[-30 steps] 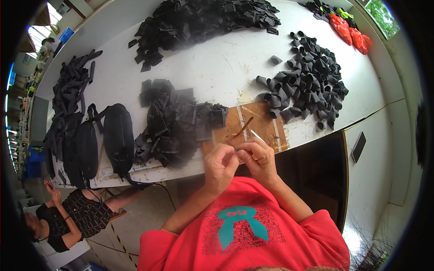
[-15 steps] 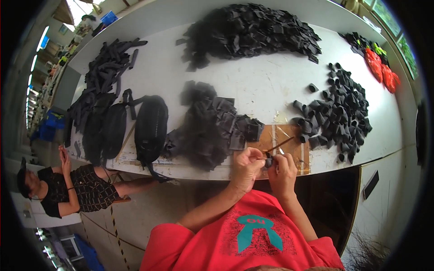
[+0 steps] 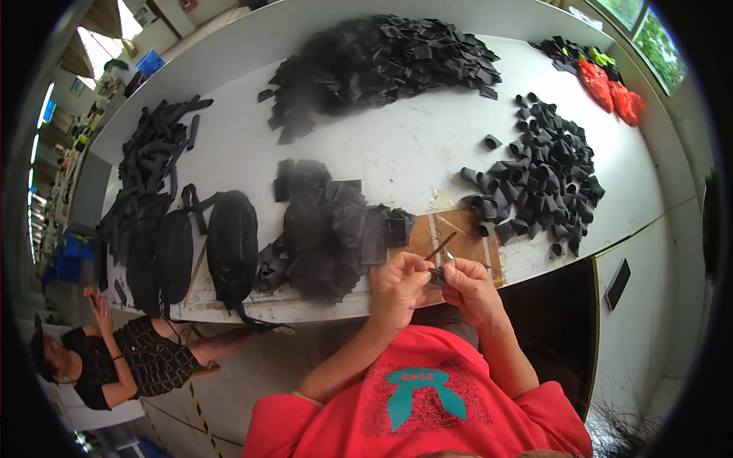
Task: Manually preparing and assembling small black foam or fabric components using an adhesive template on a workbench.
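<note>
Four large heaps of black pieces [image 3: 412,61], at least two black pouches [image 3: 233,244] and two red bags [image 3: 595,85] are lying on the counter [image 3: 397,145]. One thin brown strip [image 3: 440,246] is showing over the brown board [image 3: 479,243], just beyond the left grip [image 3: 401,288] and right grip [image 3: 473,290]. Both are pinching one small dark piece [image 3: 437,276] between them, near the counter's front edge, and are partly hiding it.

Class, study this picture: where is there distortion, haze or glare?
Head view: the white table bends, fisheye-style, at its edges; head view: haze softens the middle black pile and the left of the far pile; head view: the upper-left window glares white.
</note>
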`<state>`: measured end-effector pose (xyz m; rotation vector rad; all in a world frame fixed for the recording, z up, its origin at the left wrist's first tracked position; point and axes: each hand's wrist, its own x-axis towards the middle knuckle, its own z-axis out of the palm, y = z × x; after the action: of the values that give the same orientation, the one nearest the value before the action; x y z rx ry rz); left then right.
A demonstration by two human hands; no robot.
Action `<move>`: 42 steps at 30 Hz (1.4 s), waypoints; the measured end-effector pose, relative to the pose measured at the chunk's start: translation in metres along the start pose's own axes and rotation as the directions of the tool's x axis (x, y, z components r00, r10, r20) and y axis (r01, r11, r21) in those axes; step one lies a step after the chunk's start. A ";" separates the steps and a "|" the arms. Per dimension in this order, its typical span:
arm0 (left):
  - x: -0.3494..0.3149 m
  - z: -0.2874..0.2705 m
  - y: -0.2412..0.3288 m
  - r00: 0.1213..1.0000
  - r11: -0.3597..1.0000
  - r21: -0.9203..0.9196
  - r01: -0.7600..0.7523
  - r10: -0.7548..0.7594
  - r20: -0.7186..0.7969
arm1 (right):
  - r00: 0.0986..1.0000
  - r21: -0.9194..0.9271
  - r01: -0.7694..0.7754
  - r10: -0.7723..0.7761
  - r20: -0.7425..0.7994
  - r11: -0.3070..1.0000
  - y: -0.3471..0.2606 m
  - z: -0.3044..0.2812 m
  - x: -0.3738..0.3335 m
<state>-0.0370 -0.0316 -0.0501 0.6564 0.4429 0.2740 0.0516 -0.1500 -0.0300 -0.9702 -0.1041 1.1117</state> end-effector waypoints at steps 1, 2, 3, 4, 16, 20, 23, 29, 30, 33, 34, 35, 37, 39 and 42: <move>0.002 0.006 0.009 0.991 0.974 -0.187 0.127 -0.117 0.064 | 0.999 -0.005 0.015 -0.015 0.031 1.000 -0.007 0.000 0.001; 0.003 0.004 0.014 0.950 0.894 -0.365 0.260 -0.169 0.263 | 0.997 -0.016 0.023 -0.022 0.076 1.000 -0.015 0.004 0.002; 0.003 0.011 0.024 0.900 0.819 -0.456 0.348 -0.157 0.406 | 0.996 -0.163 0.076 -0.067 0.062 0.984 -0.031 0.017 0.001; 0.003 0.024 0.036 0.832 0.726 -0.522 0.449 -0.125 0.541 | 0.980 -0.220 0.181 -0.157 0.123 0.959 -0.049 0.028 0.000; 0.021 0.020 0.030 0.987 0.999 -0.047 0.027 -0.020 0.157 | 0.965 -0.269 0.150 -0.082 0.250 0.951 -0.051 0.001 0.035; 0.024 0.046 0.050 0.861 0.649 0.567 -0.507 0.410 0.300 | 0.802 -0.776 0.423 -0.592 0.080 0.467 -0.048 0.003 0.028; 0.023 0.046 0.065 0.806 0.466 0.658 -0.591 0.346 0.480 | 0.742 -0.818 0.466 -0.653 0.153 0.337 -0.048 0.013 0.005; 0.018 0.039 0.055 0.842 0.745 0.394 -0.539 0.453 0.293 | 0.621 -0.818 0.566 -0.705 0.344 0.099 -0.045 0.025 0.006; 0.018 0.037 0.053 0.842 0.744 0.395 -0.538 0.453 0.294 | 0.620 -0.818 0.567 -0.705 0.343 0.100 -0.046 0.027 0.006; 0.017 0.028 0.048 0.924 0.933 -0.063 -0.353 0.359 0.132 | 0.555 -0.829 0.559 -0.749 0.361 0.015 -0.047 0.029 0.008; 0.017 0.026 0.046 0.924 0.933 -0.063 -0.353 0.358 0.131 | 0.498 -0.828 0.558 -0.776 0.386 -0.053 -0.047 0.028 0.010; 0.017 0.025 0.044 0.921 0.930 -0.024 -0.368 0.368 0.131 | 0.442 -0.826 0.551 -0.798 0.410 -0.119 -0.046 0.028 0.012; 0.015 0.023 0.041 0.918 0.925 0.015 -0.380 0.375 0.127 | 0.429 -0.813 0.558 -0.781 0.455 -0.167 -0.044 0.024 0.014; 0.014 0.023 0.038 0.912 0.904 0.143 -0.404 0.385 0.142 | 0.415 -0.799 0.561 -0.761 0.499 -0.218 -0.042 0.020 0.017; 0.015 0.018 0.035 0.890 0.846 0.278 -0.455 0.417 0.186 | 0.359 -0.776 0.579 -0.776 0.519 -0.251 -0.038 0.017 0.018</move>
<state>-0.0189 -0.0083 -0.0200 1.0853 0.2157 0.6036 0.0789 -0.1290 0.0001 -1.6989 -1.2019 -0.4173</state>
